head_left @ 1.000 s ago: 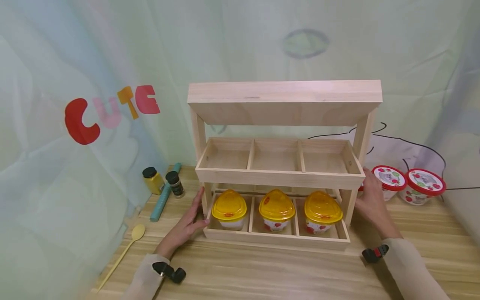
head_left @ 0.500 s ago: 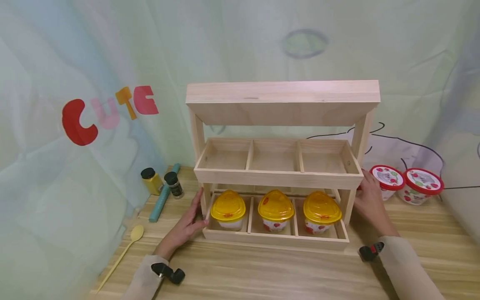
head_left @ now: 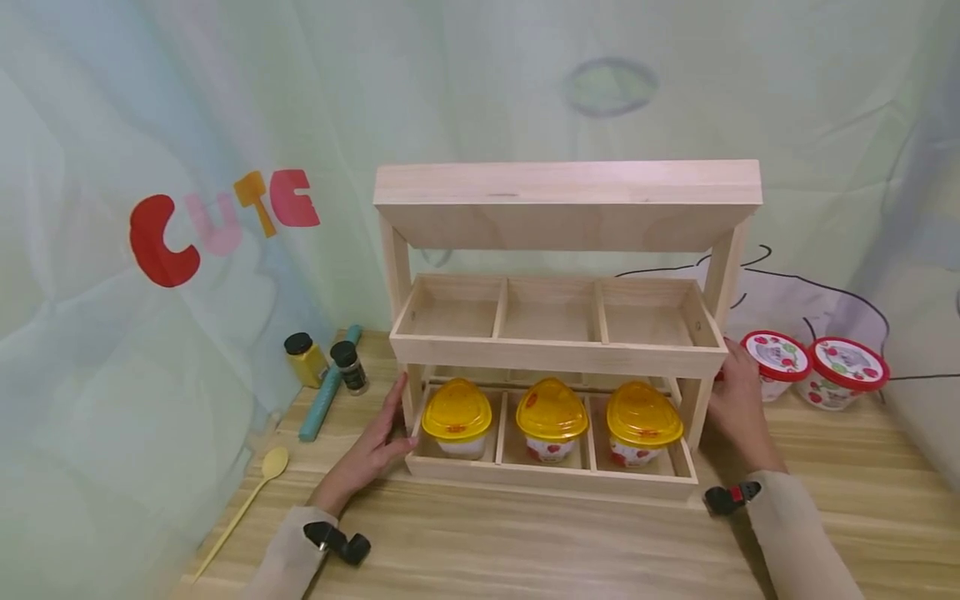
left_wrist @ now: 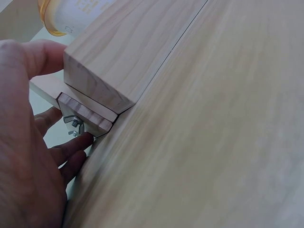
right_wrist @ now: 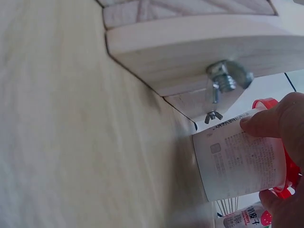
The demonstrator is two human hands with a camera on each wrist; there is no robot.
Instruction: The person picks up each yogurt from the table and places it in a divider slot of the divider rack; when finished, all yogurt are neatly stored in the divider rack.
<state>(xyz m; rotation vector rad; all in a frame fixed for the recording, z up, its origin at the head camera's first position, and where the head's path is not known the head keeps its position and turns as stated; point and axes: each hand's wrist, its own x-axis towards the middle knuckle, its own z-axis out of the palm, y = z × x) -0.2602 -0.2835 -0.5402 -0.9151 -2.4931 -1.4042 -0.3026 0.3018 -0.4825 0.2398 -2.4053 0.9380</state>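
A two-tier wooden rack (head_left: pixel 558 361) stands on the table, each tray split into three compartments. Three tubs with yellow lids, a left one (head_left: pixel 457 412), a middle one (head_left: pixel 552 412) and a right one (head_left: pixel 645 417), fill the lower front compartments. My left hand (head_left: pixel 367 454) rests against the rack's left side, thumb at the lower tray's corner, fingers spread along the leg. Beside the rack's right leg, my right hand (head_left: pixel 741 408) grips a white tub with a red lid (right_wrist: pixel 237 161) between thumb and fingers. From the head, that tub is mostly hidden behind rack and hand.
Two more red-lidded tubs, one nearer (head_left: pixel 777 362) and one farther right (head_left: pixel 843 371), stand beyond my right hand. At left lie a yellow spoon (head_left: pixel 251 500) and a teal stick (head_left: pixel 321 408), with a yellow jar (head_left: pixel 306 362) and a dark-capped shaker (head_left: pixel 350 369).
My right wrist and forearm have swung slightly left, while the right fingers stay beside the rack. The left hand, rack and yellow-lidded tubs keep their places.
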